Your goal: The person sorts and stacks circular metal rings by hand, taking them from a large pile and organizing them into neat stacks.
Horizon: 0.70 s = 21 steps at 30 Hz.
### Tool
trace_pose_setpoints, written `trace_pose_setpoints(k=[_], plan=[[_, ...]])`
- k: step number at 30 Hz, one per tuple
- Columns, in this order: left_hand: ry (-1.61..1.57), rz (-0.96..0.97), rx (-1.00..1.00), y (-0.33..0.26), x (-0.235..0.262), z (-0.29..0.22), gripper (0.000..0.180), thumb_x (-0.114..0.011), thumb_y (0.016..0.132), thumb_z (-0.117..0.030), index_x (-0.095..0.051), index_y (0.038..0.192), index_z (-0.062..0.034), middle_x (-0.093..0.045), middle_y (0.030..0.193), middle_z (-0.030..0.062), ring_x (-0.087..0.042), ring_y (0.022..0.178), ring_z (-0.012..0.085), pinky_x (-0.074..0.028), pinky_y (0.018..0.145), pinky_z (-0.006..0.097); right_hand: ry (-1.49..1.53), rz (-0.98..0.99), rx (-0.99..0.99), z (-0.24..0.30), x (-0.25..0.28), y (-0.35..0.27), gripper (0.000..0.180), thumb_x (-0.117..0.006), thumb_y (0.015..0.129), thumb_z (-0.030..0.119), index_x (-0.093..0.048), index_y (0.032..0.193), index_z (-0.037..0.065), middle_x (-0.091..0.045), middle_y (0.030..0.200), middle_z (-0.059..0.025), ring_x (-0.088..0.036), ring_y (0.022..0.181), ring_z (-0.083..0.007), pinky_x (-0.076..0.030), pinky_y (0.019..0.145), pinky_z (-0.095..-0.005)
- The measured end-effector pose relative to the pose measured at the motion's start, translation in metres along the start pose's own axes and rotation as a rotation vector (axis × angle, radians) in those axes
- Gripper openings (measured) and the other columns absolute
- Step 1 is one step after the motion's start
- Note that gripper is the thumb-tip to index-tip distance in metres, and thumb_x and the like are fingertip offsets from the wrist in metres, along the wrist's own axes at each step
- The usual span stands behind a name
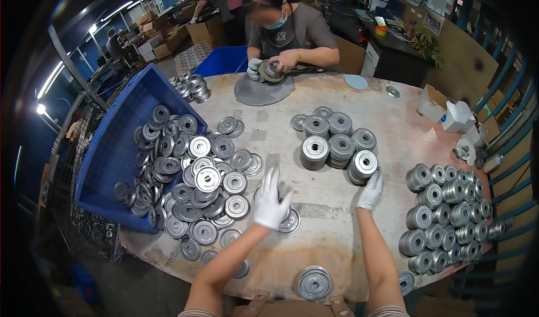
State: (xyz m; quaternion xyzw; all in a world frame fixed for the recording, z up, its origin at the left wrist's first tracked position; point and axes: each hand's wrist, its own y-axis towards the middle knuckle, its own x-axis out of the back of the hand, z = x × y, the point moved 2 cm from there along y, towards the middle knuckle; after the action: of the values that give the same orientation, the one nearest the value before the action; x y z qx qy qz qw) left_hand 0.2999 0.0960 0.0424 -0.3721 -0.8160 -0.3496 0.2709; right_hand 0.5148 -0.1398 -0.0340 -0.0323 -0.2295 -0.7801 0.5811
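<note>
My left hand [272,202], in a white glove, is held over the table with its fingers apart. Beneath and beside it lie grey metal discs with centre holes; one disc [288,222] shows partly under the palm. My right hand [370,194], also gloved, rests with outstretched fingers against the right side of a stack of metal discs [362,167]. That stack is the nearest right one of a cluster of several stacks, among them a shiny-topped stack [314,151]. A loose heap of discs [208,179] spreads to the left of my left hand.
A tipped blue bin [106,165] spills discs onto the table from the left. Rows of stacked discs [443,216] stand at the right. Near my body lies a small disc stack [314,283]. Across the table, a masked co-worker handles a disc [271,71] above a round grey mat [255,92].
</note>
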Motion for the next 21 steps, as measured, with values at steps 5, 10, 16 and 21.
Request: trace_pose_setpoints(k=[5,10,16,21], plan=[[0.265,0.081,-0.03,-0.089,0.011,0.014,0.081,-0.066,0.083,-0.035,-0.03,0.146,0.0013,-0.029,0.151,0.0257,-0.025,0.14,0.0435,-0.018,0.115,0.053,0.026,0.025,0.015,-0.004,0.003,-0.005,0.048,-0.042,0.102,0.036,-0.057,0.129,-0.001,-0.06,0.126,-0.0205,-0.056,0.116,-0.0337,-0.043,0.099,-0.039],[0.274,0.174,0.112,-0.088,0.002,0.024,0.082,-0.063,0.083,-0.039,-0.029,0.147,0.0003,-0.029,0.152,0.0226,-0.022,0.141,0.0436,-0.015,0.117,0.052,-0.096,0.053,-0.055,-0.005,0.003,-0.009,0.05,-0.04,0.102,0.039,-0.057,0.129,0.001,-0.06,0.128,-0.0197,-0.056,0.116,-0.0345,-0.043,0.099,-0.0387],[0.15,-0.053,-0.072,-0.066,-0.003,0.032,0.068,-0.06,0.086,-0.036,-0.04,0.141,-0.0017,-0.038,0.145,0.0235,-0.03,0.138,0.0444,-0.021,0.115,0.05,-0.168,-0.013,0.257,-0.032,-0.007,0.025,0.06,-0.039,0.101,0.047,-0.049,0.138,0.002,-0.053,0.137,-0.0216,-0.05,0.126,-0.0354,-0.037,0.106,-0.0375],[-0.062,-0.055,0.002,-0.093,0.015,0.023,0.066,-0.071,0.084,-0.024,-0.043,0.139,-0.0024,-0.046,0.14,0.0228,-0.039,0.134,0.0376,-0.032,0.112,0.043,0.036,0.09,0.061,-0.015,0.011,0.012,0.059,-0.046,0.098,0.043,-0.049,0.136,-0.002,-0.053,0.137,-0.0215,-0.05,0.127,-0.0349,-0.037,0.106,-0.0377]])
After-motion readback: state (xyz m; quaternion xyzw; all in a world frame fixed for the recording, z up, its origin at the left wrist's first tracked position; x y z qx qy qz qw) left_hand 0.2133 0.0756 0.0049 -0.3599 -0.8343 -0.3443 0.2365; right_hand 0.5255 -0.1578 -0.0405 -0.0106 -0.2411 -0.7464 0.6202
